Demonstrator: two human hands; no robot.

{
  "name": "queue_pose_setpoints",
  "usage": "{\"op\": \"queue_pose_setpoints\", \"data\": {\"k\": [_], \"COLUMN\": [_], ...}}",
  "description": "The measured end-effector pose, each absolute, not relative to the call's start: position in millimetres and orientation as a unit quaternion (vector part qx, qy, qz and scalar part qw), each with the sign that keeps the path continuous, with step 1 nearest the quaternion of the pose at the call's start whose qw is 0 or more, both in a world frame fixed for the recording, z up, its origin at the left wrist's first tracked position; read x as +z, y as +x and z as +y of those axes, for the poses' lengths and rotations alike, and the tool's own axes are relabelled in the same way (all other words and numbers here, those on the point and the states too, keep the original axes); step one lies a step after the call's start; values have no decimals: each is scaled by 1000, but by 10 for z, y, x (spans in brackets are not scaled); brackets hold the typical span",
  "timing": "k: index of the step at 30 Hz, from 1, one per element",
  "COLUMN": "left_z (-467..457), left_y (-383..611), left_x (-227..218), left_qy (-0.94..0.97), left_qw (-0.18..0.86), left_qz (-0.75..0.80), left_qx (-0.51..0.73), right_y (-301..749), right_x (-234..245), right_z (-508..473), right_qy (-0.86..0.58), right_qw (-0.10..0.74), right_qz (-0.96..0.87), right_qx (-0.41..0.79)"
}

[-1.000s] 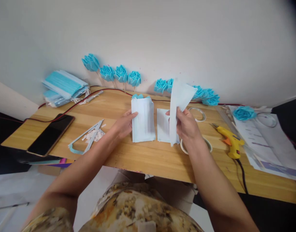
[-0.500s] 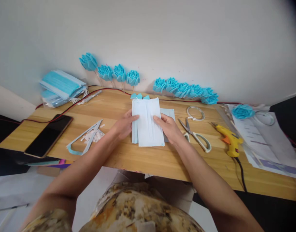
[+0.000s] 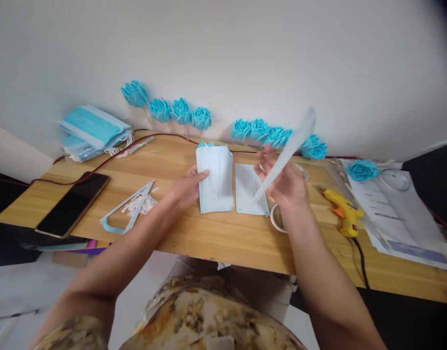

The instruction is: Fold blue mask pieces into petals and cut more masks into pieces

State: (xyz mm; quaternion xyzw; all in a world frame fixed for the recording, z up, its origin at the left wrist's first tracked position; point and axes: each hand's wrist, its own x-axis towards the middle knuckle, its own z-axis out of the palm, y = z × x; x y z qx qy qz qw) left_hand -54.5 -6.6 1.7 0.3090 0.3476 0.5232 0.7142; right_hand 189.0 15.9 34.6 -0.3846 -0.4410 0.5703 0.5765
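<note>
My left hand (image 3: 191, 187) is closed on the side of a small stack of pale face masks (image 3: 216, 182), its thumb across the front. Raised over the table, my right hand (image 3: 283, 180) has one face mask (image 3: 294, 141) pinched in it, seen almost edge-on and smeared by motion. Under that mask, another face mask (image 3: 247, 194) lies flat on the wood. The scissors are mostly covered by my right hand and wrist; a white handle loop (image 3: 276, 222) shows beside the wrist. Blue petal pieces (image 3: 207, 144) peek out behind the stack.
Blue flowers (image 3: 181, 111) line the wall, more (image 3: 259, 129) to the right. A yellow glue gun (image 3: 345, 211) and papers (image 3: 384, 204) lie right. On the left are a phone (image 3: 73, 204), packed masks (image 3: 94, 127), and cut strips with scraps (image 3: 139, 203). A red cable (image 3: 99, 167) crosses the table.
My right hand has moved right and up, carrying one mask off the front of the stack. My left hand stays with the rest, and the flat mask is now more exposed.
</note>
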Motion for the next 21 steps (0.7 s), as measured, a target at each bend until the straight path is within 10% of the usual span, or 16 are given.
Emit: {"op": "queue_pose_setpoints", "data": {"k": [7,21], "left_z": [-58,14], "left_y": [-518,-565], "left_x": [6,-69], "left_qy": [307,248], "left_qw": [715,717], "left_qz": [324,353], "left_qx": [538,548], "right_y": [1494,1774], "right_x": [2,144], "right_z": [87,191], "right_qy": [-412,-448], "right_qw": [470,584], "right_qz": [-438,-455], "right_qx": [646,502]}}
